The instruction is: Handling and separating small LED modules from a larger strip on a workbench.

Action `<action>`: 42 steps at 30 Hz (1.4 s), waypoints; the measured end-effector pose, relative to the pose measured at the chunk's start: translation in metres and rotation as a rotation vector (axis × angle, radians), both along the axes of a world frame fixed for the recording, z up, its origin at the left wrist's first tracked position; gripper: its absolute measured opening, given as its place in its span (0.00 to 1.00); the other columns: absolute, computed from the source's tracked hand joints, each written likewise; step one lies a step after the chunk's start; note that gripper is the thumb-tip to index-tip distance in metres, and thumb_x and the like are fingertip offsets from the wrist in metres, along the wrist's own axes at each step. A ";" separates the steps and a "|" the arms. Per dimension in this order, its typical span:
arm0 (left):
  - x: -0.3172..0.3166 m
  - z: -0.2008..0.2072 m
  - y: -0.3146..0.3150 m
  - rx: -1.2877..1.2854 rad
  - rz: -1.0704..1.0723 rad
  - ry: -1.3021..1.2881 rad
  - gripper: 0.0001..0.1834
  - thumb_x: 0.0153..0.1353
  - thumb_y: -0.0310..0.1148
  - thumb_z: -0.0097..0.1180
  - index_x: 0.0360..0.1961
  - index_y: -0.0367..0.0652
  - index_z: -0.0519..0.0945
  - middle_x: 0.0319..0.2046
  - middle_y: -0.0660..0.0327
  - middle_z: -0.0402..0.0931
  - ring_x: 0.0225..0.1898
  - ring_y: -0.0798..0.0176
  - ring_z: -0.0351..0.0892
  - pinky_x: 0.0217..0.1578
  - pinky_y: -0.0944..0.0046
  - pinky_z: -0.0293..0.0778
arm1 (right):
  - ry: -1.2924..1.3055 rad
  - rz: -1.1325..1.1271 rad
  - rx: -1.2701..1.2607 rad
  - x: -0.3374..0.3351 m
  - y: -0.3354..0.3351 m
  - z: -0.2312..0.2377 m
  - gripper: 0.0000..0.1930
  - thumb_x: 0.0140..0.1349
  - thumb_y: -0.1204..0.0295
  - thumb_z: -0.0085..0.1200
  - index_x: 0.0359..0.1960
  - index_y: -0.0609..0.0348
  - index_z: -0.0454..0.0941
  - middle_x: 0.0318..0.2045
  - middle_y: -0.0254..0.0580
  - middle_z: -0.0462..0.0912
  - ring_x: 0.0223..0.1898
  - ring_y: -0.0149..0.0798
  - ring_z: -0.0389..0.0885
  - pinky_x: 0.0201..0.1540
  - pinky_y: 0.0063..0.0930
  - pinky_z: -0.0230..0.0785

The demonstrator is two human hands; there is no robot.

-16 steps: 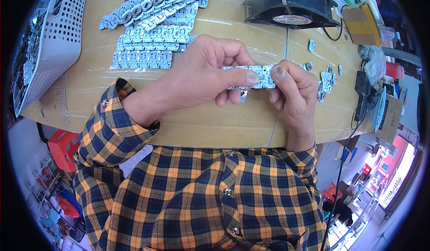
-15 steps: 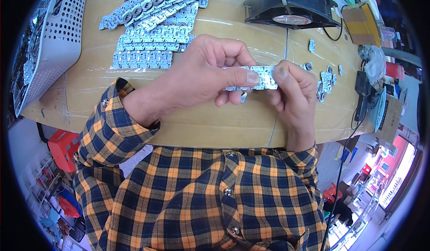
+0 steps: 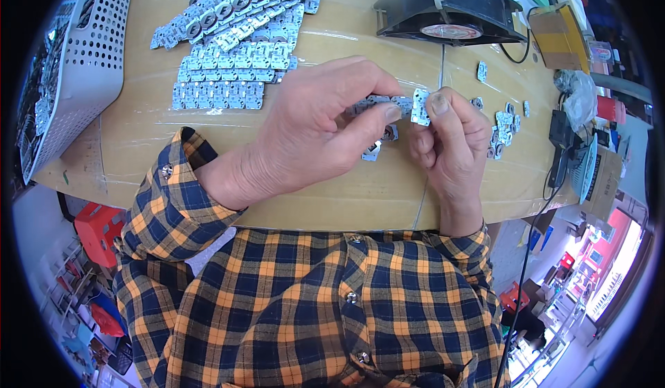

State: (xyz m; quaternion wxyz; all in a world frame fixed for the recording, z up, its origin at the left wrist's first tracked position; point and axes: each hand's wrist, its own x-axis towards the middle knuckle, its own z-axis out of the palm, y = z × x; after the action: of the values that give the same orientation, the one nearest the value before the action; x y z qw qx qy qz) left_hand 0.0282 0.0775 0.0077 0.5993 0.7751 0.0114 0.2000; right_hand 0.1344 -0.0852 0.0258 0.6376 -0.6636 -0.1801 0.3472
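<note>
My left hand [image 3: 305,128] is closed, thumb and fingers pinching a circuit board strip [image 3: 400,101] that is tilted edge-on and partly hidden by the hand. Between the thumb and curled fingers of my right hand [image 3: 454,142] is a single small circuit board [image 3: 419,107], upright, with its face showing. It stands just right of the strip's end, with a narrow gap between them. Loose small boards [image 3: 372,152] lie on the table under my left hand, partly covered by it.
Stacked circuit board strips [image 3: 222,94] lie at the far left of the table [image 3: 312,204], beside a white perforated basket [image 3: 104,42]. A black fan [image 3: 450,14] stands at the back. Several separated boards [image 3: 504,128] lie to the right, near a black cable [image 3: 547,187].
The strip lay flat between both hands; now its right-end board is apart from it, in my right hand. My left hand has turned, tilting the strip, and more of the loose boards beneath shows.
</note>
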 end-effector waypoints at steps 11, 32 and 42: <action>-0.001 -0.001 -0.005 0.171 0.123 -0.098 0.08 0.55 0.19 0.61 0.37 0.35 0.80 0.28 0.57 0.78 0.28 0.64 0.79 0.27 0.70 0.71 | -0.013 0.033 -0.011 0.000 0.000 -0.002 0.15 0.71 0.68 0.47 0.24 0.58 0.70 0.13 0.27 0.66 0.11 0.19 0.57 0.15 0.16 0.50; -0.002 -0.001 0.002 -0.159 0.011 0.217 0.07 0.62 0.24 0.57 0.41 0.33 0.79 0.30 0.62 0.79 0.28 0.72 0.79 0.25 0.74 0.73 | -0.860 0.161 -0.240 0.020 -0.009 -0.004 0.13 0.65 0.76 0.54 0.22 0.67 0.72 0.14 0.34 0.68 0.18 0.23 0.64 0.21 0.25 0.55; 0.002 -0.004 0.008 -0.251 0.110 0.227 0.07 0.63 0.26 0.56 0.40 0.34 0.81 0.26 0.64 0.80 0.26 0.76 0.79 0.24 0.77 0.72 | -0.712 -0.080 -0.290 0.022 -0.014 -0.007 0.12 0.68 0.72 0.54 0.24 0.62 0.76 0.18 0.26 0.72 0.19 0.17 0.64 0.22 0.15 0.53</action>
State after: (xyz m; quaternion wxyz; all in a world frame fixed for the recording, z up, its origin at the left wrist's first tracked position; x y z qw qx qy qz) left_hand 0.0303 0.0855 0.0041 0.6742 0.7101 0.1462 0.1408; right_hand 0.1562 -0.0993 0.0189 0.4478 -0.8325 -0.3130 0.0919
